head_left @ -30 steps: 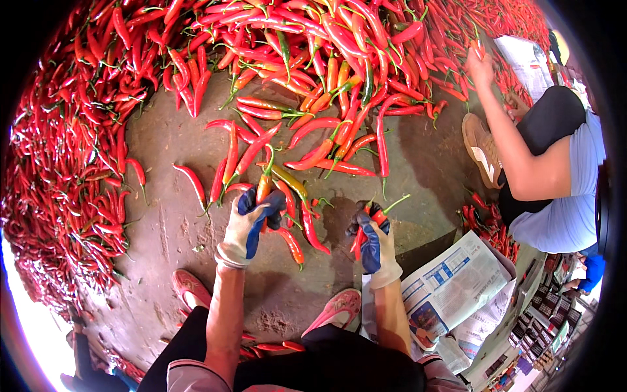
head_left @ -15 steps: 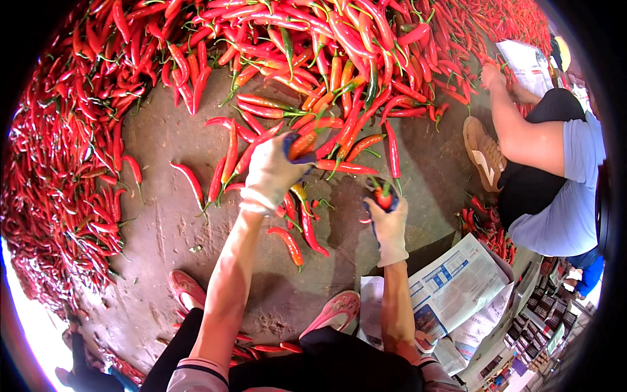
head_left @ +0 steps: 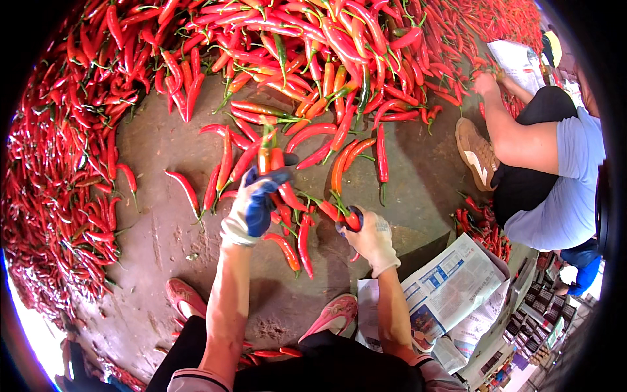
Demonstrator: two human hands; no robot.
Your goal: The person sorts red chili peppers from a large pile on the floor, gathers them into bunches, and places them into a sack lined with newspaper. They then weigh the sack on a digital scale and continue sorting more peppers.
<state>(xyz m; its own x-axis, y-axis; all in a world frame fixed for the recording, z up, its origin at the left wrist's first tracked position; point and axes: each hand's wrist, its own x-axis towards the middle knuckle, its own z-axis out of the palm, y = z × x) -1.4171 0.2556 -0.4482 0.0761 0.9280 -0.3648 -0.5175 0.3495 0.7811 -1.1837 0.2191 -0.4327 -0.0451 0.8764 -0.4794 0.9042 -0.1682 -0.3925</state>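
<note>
The gloved left hand [head_left: 256, 204] has its grip closed on long red chilli peppers [head_left: 268, 157]. The gloved right hand [head_left: 369, 236] clasps a short red chilli [head_left: 351, 221], above the brown concrete floor [head_left: 163, 242].

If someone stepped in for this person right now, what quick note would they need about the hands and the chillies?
Left hand: gloved, grip shut on a few chillies just above the floor.
Right hand: gloved, grip shut on a red chilli.
Loose chillies lie on the bare floor ahead; the big chilli heap rings it.
A newspaper lies at the right, and another person crouches beyond.
Done: a small bunch gathered.
Left: most chillies are untouched.
</note>
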